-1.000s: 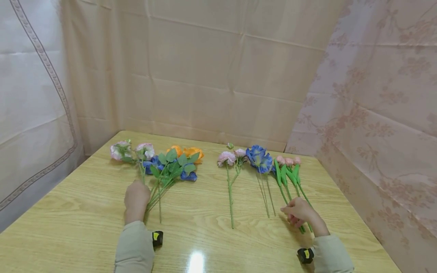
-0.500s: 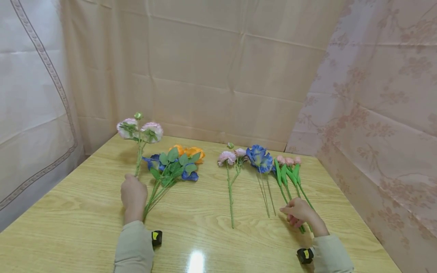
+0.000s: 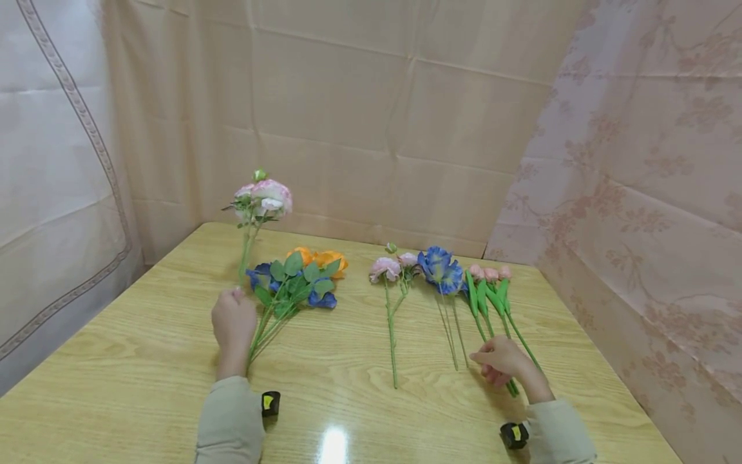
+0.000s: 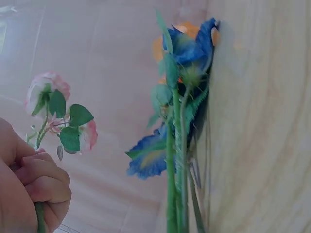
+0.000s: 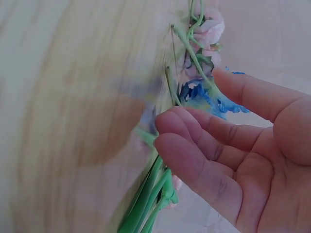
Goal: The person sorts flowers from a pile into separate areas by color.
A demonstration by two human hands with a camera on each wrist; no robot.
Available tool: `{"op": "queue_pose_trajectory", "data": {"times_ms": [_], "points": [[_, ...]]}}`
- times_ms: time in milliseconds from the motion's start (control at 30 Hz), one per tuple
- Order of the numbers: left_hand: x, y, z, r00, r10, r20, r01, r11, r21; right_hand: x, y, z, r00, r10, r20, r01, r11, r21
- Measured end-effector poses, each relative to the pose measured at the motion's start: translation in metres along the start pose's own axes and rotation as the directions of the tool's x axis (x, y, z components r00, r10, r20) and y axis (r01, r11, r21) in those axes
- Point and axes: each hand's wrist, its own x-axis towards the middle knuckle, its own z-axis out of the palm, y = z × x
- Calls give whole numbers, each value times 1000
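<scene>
My left hand (image 3: 234, 322) grips the stem of a pink-and-white flower (image 3: 271, 196), which stands upright above the table's left side; in the left wrist view the fingers (image 4: 46, 182) curl round its green stem. Just right of that hand lie orange flowers (image 3: 327, 261), blue flowers (image 3: 322, 298) and green leaves, stems towards me. My right hand (image 3: 503, 362) hovers over the stems of the pink tulips (image 3: 491, 274), fingers loosely bent. The right wrist view shows nothing held in this hand (image 5: 218, 155), with green stems (image 5: 150, 199) beside it.
On the wooden table (image 3: 336, 348), a pale pink flower (image 3: 385, 268) and a blue flower (image 3: 440, 269) lie between the hands. Black wrist devices show at both sleeves. A beige curtain (image 3: 371, 129) hangs behind, with patterned cloth (image 3: 655, 161) at the right.
The pink-and-white flower has risen from the table in my left hand, turned and shifted slightly right. My right hand has moved a little left.
</scene>
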Motion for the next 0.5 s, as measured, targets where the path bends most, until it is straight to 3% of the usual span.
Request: {"op": "queue_pose_trajectory", "data": {"times_ms": [133, 200, 267, 333, 400, 467, 500], "points": [[-3, 7, 4, 999, 35, -11, -35, 998, -59, -1, -3, 2, 1000, -16, 17, 16, 1000, 11], [-5, 10, 7, 999, 39, 12, -37, 993, -108, -1, -5, 2, 999, -39, 25, 39, 999, 13], [-7, 14, 11, 997, 18, 71, -4, 981, -192, -1, -7, 3, 997, -66, 31, 66, 998, 12], [-9, 18, 15, 988, -21, 155, 68, 949, -307, -1, -9, 4, 995, -90, 32, 89, 996, 15], [-11, 22, 20, 970, -42, 241, 141, 902, -409, 0, -11, 6, 994, -101, 33, 100, 995, 8], [-14, 25, 23, 951, -33, 308, 183, 861, -475, 0, -13, 8, 993, -109, 36, 108, 994, 6], [-16, 26, 24, 944, -14, 329, 183, 854, -488, 1, -14, 8, 993, -109, 39, 108, 994, 8]]}}
